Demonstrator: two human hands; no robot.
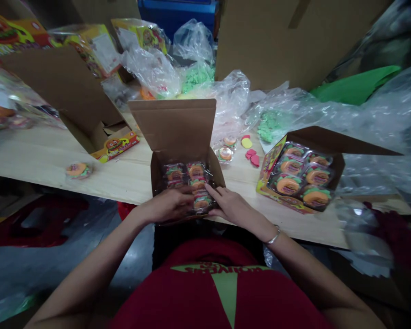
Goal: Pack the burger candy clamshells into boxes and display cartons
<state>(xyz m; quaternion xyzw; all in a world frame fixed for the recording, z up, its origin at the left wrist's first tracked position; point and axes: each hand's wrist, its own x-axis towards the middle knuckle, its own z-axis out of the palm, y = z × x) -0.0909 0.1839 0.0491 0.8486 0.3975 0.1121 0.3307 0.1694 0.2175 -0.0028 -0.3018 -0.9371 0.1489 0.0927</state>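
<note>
An open brown cardboard box (178,125) stands at the table's near edge with its lid up. Inside lie several clear packs of burger-shaped candy (195,171). My left hand (169,204) rests on the box's front left, fingers curled over the packs. My right hand (231,205) lies at the front right, its fingers pressing a candy pack (202,201) at the front row. Both hands touch the packs in the box.
A second open box (296,176) full of burger candy packs lies tilted to the right. Loose candy packs (225,154), (78,170) and red pieces (252,157) sit on the wooden table (37,160). Plastic bags (226,98), cardboard (65,87) and printed cartons crowd the back.
</note>
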